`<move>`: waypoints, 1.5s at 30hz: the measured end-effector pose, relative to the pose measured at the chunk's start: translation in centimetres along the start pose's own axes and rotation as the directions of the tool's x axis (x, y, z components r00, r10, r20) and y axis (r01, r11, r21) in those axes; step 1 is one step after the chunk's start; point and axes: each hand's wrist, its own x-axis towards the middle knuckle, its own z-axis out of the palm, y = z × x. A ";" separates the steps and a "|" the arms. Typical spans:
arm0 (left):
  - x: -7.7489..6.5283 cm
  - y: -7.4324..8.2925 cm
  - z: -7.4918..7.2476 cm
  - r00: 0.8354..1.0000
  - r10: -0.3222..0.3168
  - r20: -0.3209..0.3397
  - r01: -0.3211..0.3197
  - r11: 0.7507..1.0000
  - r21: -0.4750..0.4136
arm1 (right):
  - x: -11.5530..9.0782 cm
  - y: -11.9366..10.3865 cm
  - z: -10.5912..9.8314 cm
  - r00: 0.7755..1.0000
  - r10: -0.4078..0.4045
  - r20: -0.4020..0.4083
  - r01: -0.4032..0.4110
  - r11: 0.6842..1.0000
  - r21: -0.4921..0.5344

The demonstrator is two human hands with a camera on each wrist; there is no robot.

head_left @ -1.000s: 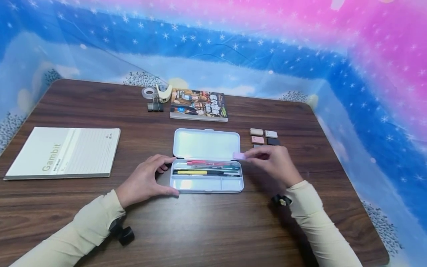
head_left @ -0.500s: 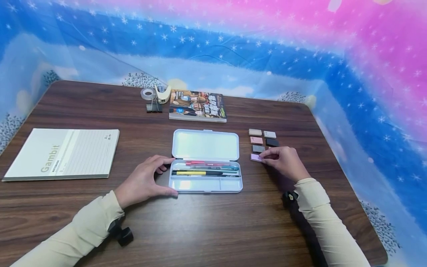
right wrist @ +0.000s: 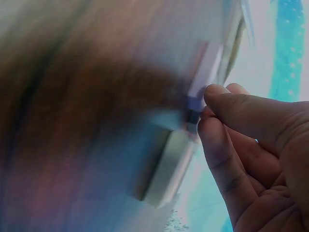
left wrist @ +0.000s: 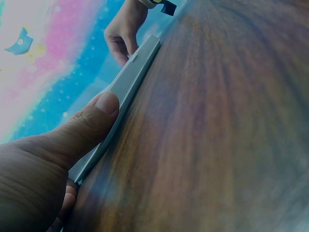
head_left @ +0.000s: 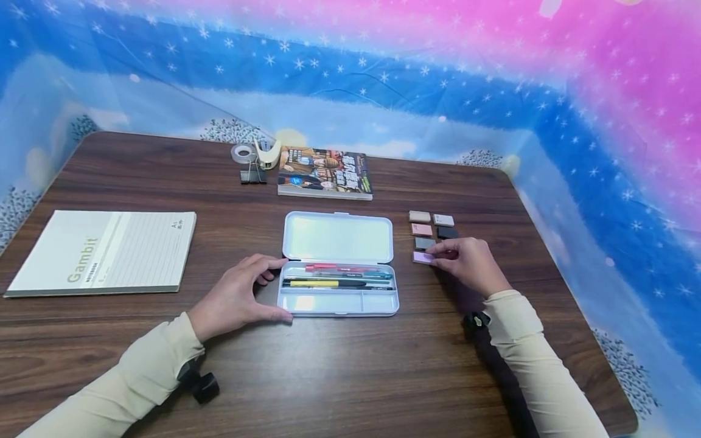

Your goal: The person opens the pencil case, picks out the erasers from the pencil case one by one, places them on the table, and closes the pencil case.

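A white pencil case [head_left: 325, 302] lies with its lid [head_left: 338, 237] raised, and several pens [head_left: 328, 283] fill its rear compartment. My left hand [head_left: 241, 298] holds the case's left end, thumb on the front edge and fingers at the back corner. In the left wrist view the thumb [left wrist: 91, 121] presses the case's side [left wrist: 130, 77]. With thumb and forefinger, my right hand [head_left: 470, 264] pinches the right end of a small purple eraser [head_left: 421, 258] on the table. Directly behind it lies a grey eraser [head_left: 424, 243]. The right wrist view is blurred around the eraser [right wrist: 205, 70].
Beyond the grey eraser are pink [head_left: 421, 230], black [head_left: 446, 232], beige [head_left: 419, 216] and white [head_left: 443, 220] erasers. A notebook [head_left: 104, 252] lies at left. Near the back edge are a book [head_left: 325, 173], a tape roll [head_left: 243, 153], a binder clip [head_left: 253, 176] and a cream-coloured stapler-like item [head_left: 268, 157].
My right hand has carried the purple eraser rightward from beside the case's lid down to the table, in front of the grey eraser. My left hand has stayed on the case.
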 end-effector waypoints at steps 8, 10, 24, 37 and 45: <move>0.0 -0.2 0.1 1.000 -0.002 -0.002 0.002 1.000 -0.004 | 1.1 -3.4 0.0 0.997 -0.056 -0.059 0.059 0.997 0.050; 0.0 -0.3 0.2 1.000 -0.009 0.001 0.009 1.000 -0.002 | 1.7 -4.2 0.2 0.995 -0.058 -0.082 0.064 0.995 0.075; 0.3 -0.2 0.9 1.000 0.003 0.011 -0.003 1.000 -0.006 | 4.6 -4.9 2.4 0.982 0.178 0.062 -0.188 0.957 0.219; 0.2 -0.2 0.5 1.000 -0.005 -0.010 0.004 1.000 -0.023 | 3.3 -6.1 1.2 0.992 0.097 -0.085 -0.060 0.931 0.361; 0.0 -0.2 0.4 1.000 -0.013 -0.025 0.013 1.000 -0.009 | -0.4 -6.4 0.4 0.996 -0.094 -0.005 0.088 0.905 0.416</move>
